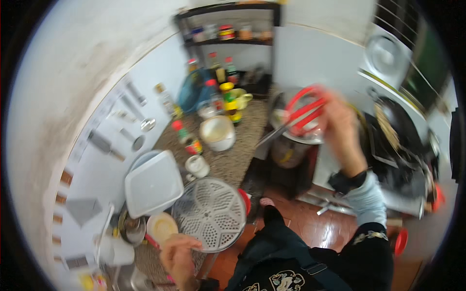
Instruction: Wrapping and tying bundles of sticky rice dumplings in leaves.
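Note:
My right hand [340, 128], blurred by motion, is closed on red-handled scissors [303, 116]. Their metal blades angle down to the left, over the side of a steel pot [286, 154] that stands in a dark recess. Below on the left, my left hand [178, 257] hovers at the counter with its fingers loosely stretched to the right, nothing visible in them. Beside it lie a round perforated steel steamer plate [209, 213] and a cream-coloured bowl [162, 228]. A pink handle [152, 241] shows just left of that hand.
On the speckled counter [242, 155] stand a white pot [217, 133], a white jar [197, 166] and several sauce bottles [230, 103]. A white square tray [154, 184] leans near the wall. Utensils hang on the left. Right, a dark wok [403, 123] rests among other pans.

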`<move>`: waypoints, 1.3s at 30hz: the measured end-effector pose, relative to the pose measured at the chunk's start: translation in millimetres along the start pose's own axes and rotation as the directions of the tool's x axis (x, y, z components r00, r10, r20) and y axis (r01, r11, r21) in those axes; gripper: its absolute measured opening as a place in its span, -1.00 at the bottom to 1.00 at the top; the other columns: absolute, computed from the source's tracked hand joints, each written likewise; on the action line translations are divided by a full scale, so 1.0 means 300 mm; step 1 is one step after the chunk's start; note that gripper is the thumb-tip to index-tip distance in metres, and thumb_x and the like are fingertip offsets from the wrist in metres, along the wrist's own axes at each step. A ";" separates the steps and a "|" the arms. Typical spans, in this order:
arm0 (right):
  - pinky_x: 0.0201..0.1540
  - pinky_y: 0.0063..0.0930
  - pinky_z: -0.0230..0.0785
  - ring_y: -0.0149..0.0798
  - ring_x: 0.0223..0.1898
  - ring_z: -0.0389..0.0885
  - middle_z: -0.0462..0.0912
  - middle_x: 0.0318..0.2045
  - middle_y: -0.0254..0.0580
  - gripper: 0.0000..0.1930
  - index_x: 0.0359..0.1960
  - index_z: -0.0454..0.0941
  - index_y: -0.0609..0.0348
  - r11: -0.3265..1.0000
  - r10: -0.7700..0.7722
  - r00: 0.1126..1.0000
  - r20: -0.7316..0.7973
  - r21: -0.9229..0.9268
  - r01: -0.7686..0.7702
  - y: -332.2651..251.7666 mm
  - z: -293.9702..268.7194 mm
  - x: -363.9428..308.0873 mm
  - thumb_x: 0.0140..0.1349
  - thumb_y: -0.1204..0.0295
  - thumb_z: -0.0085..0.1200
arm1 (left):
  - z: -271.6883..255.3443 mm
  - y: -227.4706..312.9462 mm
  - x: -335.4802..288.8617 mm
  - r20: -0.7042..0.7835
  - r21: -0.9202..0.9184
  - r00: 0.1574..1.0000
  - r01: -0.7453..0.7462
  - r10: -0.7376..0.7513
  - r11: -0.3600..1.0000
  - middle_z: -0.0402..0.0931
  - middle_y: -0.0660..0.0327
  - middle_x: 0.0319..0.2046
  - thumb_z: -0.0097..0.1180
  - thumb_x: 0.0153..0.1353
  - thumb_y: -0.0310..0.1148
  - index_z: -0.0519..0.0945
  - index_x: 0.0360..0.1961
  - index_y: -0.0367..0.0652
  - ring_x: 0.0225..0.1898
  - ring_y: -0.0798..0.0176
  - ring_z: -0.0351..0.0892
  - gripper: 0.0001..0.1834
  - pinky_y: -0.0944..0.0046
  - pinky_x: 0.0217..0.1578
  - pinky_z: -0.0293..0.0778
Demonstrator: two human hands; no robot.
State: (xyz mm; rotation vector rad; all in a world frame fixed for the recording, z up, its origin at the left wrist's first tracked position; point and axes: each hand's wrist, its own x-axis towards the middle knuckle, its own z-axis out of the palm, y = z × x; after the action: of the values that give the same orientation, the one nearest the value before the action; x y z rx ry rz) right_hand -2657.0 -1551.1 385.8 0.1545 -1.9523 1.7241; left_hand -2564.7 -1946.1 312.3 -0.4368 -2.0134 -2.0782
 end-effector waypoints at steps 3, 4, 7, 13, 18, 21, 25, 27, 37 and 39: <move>-0.37 -0.57 0.41 -0.47 -0.44 0.56 0.52 -0.39 -0.27 -0.71 0.01 0.36 0.20 0.972 0.057 0.969 0.241 0.208 -0.109 -0.067 0.129 -0.340 0.32 0.35 -0.07 | 0.175 -0.091 -0.064 0.299 -0.083 0.912 0.319 -0.282 0.944 0.47 0.01 -0.23 -0.10 0.29 -0.14 0.39 -0.10 -0.36 -0.25 0.09 0.52 -0.58 0.16 -0.34 0.52; -0.32 -0.55 0.43 -0.47 -0.44 0.56 0.53 -0.41 -0.27 -0.72 -0.01 0.38 0.23 0.933 0.071 0.963 0.259 0.323 -0.156 -0.050 0.165 -0.448 0.33 0.35 -0.08 | 0.247 -0.108 -0.102 0.374 -0.217 0.873 0.409 -0.312 0.886 0.44 0.02 -0.13 -0.12 0.31 -0.16 0.37 -0.04 -0.33 -0.16 0.11 0.49 -0.58 0.14 -0.23 0.49; -0.19 -0.46 0.41 -0.37 -0.28 0.56 0.54 -0.22 -0.14 -0.78 -0.09 0.46 0.28 0.995 0.003 0.961 0.278 0.094 -0.030 -0.032 0.209 -0.723 0.31 0.42 -0.06 | 0.417 -0.116 -0.223 0.492 -0.461 0.802 0.570 -0.338 0.680 0.39 0.06 0.01 -0.15 0.32 -0.13 0.37 0.03 -0.29 -0.03 0.16 0.42 -0.56 0.12 -0.04 0.38; -0.22 -0.44 0.40 -0.37 -0.32 0.53 0.53 -0.28 -0.17 -0.72 -0.04 0.42 0.24 1.000 -0.016 1.000 0.014 0.018 0.016 -0.096 0.038 -1.132 0.31 0.34 -0.06 | 0.523 -0.171 -0.437 0.637 -0.483 0.702 0.685 -0.317 0.545 0.48 0.13 -0.18 -0.13 0.31 -0.03 0.43 -0.04 -0.22 -0.19 0.23 0.44 -0.55 0.26 -0.16 0.33; -0.26 -0.52 0.38 -0.41 -0.34 0.50 0.53 -0.33 -0.29 -0.72 -0.06 0.44 0.16 0.756 0.476 0.879 -0.008 0.514 -0.405 -0.167 -0.163 -1.463 0.36 0.25 -0.13 | 0.689 -0.082 -0.588 0.963 -0.172 0.250 0.861 -0.104 0.479 0.46 0.13 -0.15 -0.14 0.33 -0.12 0.40 -0.01 -0.27 -0.18 0.29 0.47 -0.58 0.31 -0.15 0.38; -0.30 -0.63 0.34 -0.50 -0.35 0.48 0.55 -0.31 -0.33 -0.65 0.02 0.35 0.12 0.808 0.469 0.873 -0.136 0.465 -0.362 -0.294 -0.291 -1.656 0.32 0.18 -0.07 | 0.834 -0.016 -0.743 0.982 0.122 0.053 0.549 -0.180 0.827 0.43 0.13 -0.06 -0.18 0.36 -0.21 0.32 0.09 -0.32 0.00 0.31 0.40 -0.58 0.29 0.09 0.25; -0.18 -0.58 0.39 -0.44 -0.25 0.53 0.56 -0.17 -0.25 -0.43 0.17 0.20 0.13 0.699 0.583 0.793 -0.174 0.604 -0.382 -0.441 -0.447 -1.972 0.21 0.19 0.10 | 1.007 0.090 -1.050 0.994 0.064 -0.100 0.312 -0.034 0.948 0.46 0.15 -0.10 -0.16 0.35 -0.26 0.32 0.10 -0.31 -0.05 0.29 0.43 -0.60 0.30 0.03 0.30; -0.27 -0.61 0.40 -0.40 -0.27 0.55 0.56 -0.15 -0.14 -0.32 0.25 0.12 0.12 0.701 0.569 0.786 -0.239 0.641 -0.312 -0.505 -0.492 -2.114 0.15 0.24 0.18 | 1.071 0.132 -1.180 0.890 0.296 -0.428 0.287 -0.155 0.911 0.49 0.15 -0.20 -0.17 0.36 -0.22 0.36 0.05 -0.29 -0.16 0.30 0.48 -0.61 0.29 -0.11 0.40; -0.51 -0.59 0.29 -0.39 -0.51 0.45 0.49 -0.42 -0.26 -0.28 0.21 0.16 0.14 0.796 0.563 0.404 -0.721 0.605 -0.030 -0.690 -0.670 -2.661 0.07 0.17 0.24 | 1.515 0.280 -1.697 0.611 -0.296 -0.747 0.093 0.264 0.951 0.46 -0.01 -0.11 -0.12 0.32 -0.15 0.37 0.08 -0.27 -0.06 0.05 0.48 -0.55 0.19 -0.04 0.38; -0.50 -0.59 0.30 -0.39 -0.52 0.45 0.49 -0.43 -0.26 -0.27 0.19 0.18 0.15 0.838 0.500 0.352 -0.792 0.544 0.035 -0.705 -0.737 -2.756 0.06 0.13 0.24 | 1.647 0.350 -1.747 0.541 -0.271 -0.812 0.077 0.218 0.960 0.45 0.00 -0.02 -0.10 0.31 -0.15 0.36 0.10 -0.27 0.00 0.10 0.47 -0.53 0.21 0.00 0.38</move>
State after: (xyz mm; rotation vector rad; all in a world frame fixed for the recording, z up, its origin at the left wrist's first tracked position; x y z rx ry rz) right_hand -1793.8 -1588.4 210.7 -0.8445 -0.6685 1.8089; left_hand -2007.4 -1484.2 233.5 -4.0833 -1.1806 -0.5587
